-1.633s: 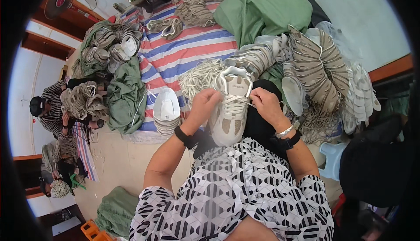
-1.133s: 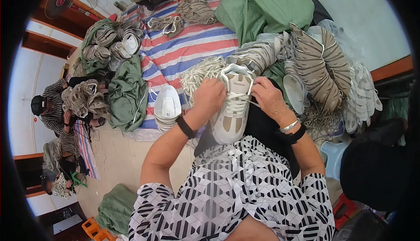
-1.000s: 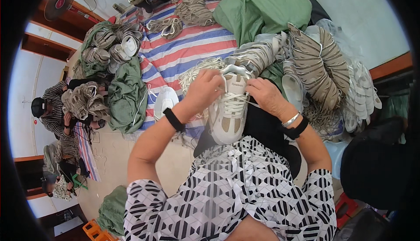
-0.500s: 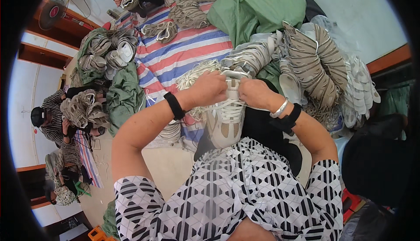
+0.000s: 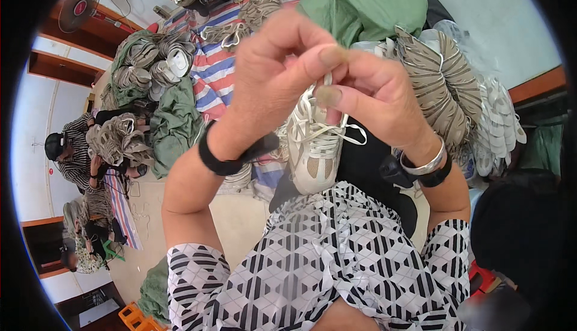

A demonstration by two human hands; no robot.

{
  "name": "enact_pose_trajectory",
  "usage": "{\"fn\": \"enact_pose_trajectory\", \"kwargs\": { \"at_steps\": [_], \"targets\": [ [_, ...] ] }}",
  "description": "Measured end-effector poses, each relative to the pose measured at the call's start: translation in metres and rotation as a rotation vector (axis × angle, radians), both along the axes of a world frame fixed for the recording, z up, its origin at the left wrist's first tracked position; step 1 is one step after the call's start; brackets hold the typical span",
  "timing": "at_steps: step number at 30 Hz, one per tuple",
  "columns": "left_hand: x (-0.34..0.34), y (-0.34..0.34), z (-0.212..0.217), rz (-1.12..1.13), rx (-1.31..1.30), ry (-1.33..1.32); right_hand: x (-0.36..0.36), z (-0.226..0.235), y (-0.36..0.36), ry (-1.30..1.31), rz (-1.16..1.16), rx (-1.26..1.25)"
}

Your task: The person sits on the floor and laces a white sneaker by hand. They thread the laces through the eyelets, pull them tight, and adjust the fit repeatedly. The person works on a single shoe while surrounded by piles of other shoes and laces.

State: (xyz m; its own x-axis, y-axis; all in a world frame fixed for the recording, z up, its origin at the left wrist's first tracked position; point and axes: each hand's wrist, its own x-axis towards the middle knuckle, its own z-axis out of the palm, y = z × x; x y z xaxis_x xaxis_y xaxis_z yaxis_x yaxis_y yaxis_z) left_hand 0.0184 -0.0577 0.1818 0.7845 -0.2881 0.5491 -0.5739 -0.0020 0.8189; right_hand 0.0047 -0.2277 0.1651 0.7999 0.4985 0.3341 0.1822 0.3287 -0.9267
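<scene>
A white and beige laced sneaker upper rests toe toward me at my lap, on dark trousers. White shoelace criss-crosses its front and rises from its top to my fingers; a loose loop hangs to the right. My left hand is raised above the upper, thumb and fingers pinched on the lace. My right hand meets it there, also closed on the lace. The two hands touch at the fingertips and partly hide the lace and the shoe's opening.
Bundled beige uppers lie to the right, with white ones beyond. A green sack sits at the back on a striped sheet. Several people work at left and back, one in a black cap. A fan stands far left.
Both hands have lifted from the shoe's top toward the camera, drawing the lace up. They have come together at the fingertips. A loose lace loop now hangs right of the shoe.
</scene>
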Motion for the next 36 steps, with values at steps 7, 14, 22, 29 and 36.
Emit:
{"fn": "enact_pose_trajectory", "kwargs": {
  "at_steps": [7, 14, 22, 29, 36],
  "targets": [
    [-0.024, 0.0, -0.076, -0.438, 0.091, 0.527, -0.012, -0.013, -0.027, -0.217, -0.05, -0.162],
    [-0.02, 0.053, -0.126, 0.095, -0.351, 0.789, 0.016, -0.105, -0.119, 0.462, 0.122, 0.77],
    [-0.026, 0.078, -0.163, 0.324, -0.634, 0.869, 0.008, -0.189, -0.139, 0.447, -0.578, -0.455],
    [-0.002, 0.13, -0.185, 0.373, -1.012, 0.71, 0.0, -0.191, -0.047, 0.256, -0.442, -0.496],
    [-0.014, 0.13, -0.159, 0.624, -0.582, 0.59, -0.016, -0.199, -0.044, -0.044, -0.47, -0.838]
  ]
}}
